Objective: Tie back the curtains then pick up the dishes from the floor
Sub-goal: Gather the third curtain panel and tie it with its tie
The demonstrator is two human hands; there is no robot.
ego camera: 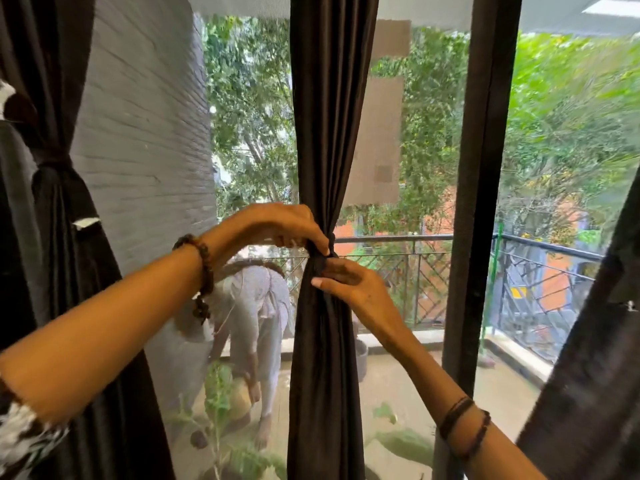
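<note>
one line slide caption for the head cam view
Both hands, left hand and right hand, work a tie around the gathered middle curtain at a balcony window.

Brown bead bracelet on the left wrist, dark thread bands on the right, black-and-white patterned sleeve.

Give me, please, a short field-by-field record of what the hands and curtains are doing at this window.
left hand: on the tie from above
right hand: fingers at the tie from below
middle curtain: dark, gathered at the tie
left curtain: already tied back
dishes: none in view
outside: a person bending over on the balcony
</note>
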